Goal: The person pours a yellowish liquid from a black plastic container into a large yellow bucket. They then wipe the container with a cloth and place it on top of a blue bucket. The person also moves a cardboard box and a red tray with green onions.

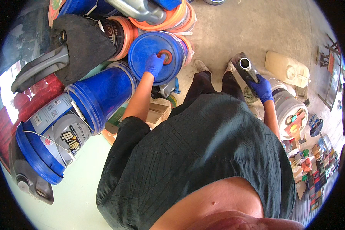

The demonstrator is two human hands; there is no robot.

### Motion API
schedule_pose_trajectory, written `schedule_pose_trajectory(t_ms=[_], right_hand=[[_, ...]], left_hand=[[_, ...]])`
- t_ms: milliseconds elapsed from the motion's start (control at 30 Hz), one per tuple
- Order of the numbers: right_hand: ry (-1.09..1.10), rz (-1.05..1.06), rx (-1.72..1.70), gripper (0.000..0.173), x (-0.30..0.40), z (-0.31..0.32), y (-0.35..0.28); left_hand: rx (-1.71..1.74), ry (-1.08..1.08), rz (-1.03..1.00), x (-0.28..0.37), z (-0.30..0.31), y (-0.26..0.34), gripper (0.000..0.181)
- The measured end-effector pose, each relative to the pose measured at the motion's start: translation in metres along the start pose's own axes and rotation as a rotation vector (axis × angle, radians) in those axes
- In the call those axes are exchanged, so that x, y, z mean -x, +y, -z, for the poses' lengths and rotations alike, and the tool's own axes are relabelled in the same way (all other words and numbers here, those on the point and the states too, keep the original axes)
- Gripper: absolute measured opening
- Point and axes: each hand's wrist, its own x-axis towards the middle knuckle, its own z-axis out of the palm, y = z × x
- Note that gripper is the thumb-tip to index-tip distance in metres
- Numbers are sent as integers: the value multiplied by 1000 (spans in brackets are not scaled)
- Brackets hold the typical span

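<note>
My left hand (pixel 155 64), in a blue glove, is at a red-brown ring (pixel 168 57) on the blue lid (pixel 145 43) of a bucket; its fingertips touch the ring, and whether they grip it is unclear. My right hand (pixel 261 88), also gloved in blue, holds a dark grey plastic jug (pixel 248 74) by its rear part. The jug's round mouth is uncapped and faces up towards the camera. Below the lidded bucket, a grey object with a blue part (pixel 168 88) is partly hidden.
Blue buckets (pixel 106 92) and orange-rimmed buckets (pixel 126 36) crowd the left, with a grey jug (pixel 49 64) and black cloth (pixel 83 47). A yellowish jerrycan (pixel 287 69) and a white bucket (pixel 290 115) stand on the right. Cardboard boxes (pixel 158 112) lie beside my left forearm.
</note>
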Motion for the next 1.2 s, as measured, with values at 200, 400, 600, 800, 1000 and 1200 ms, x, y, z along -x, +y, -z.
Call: schedule_pose_trajectory(t_ms=[200, 400, 600, 800, 1000, 1200], right_hand=[[-16, 5, 4, 56, -3, -3, 4], [5, 34, -8, 55, -4, -5, 2], [-9, 17, -4, 53, -1, -4, 0], [-3, 57, 5, 50, -3, -4, -2], [-41, 1, 17, 48, -4, 1, -13], [-5, 33, 4, 53, -1, -4, -8]], left_hand=[[-121, 67, -175, 5, -3, 6, 55], [-761, 99, -575, 26, 11, 19, 62], [-76, 215, -382, 36, 24, 25, 63], [-184, -141, 108, 16, 21, 32, 53], [-415, 112, -654, 22, 15, 9, 48], [-277, -112, 137, 27, 43, 67, 39]])
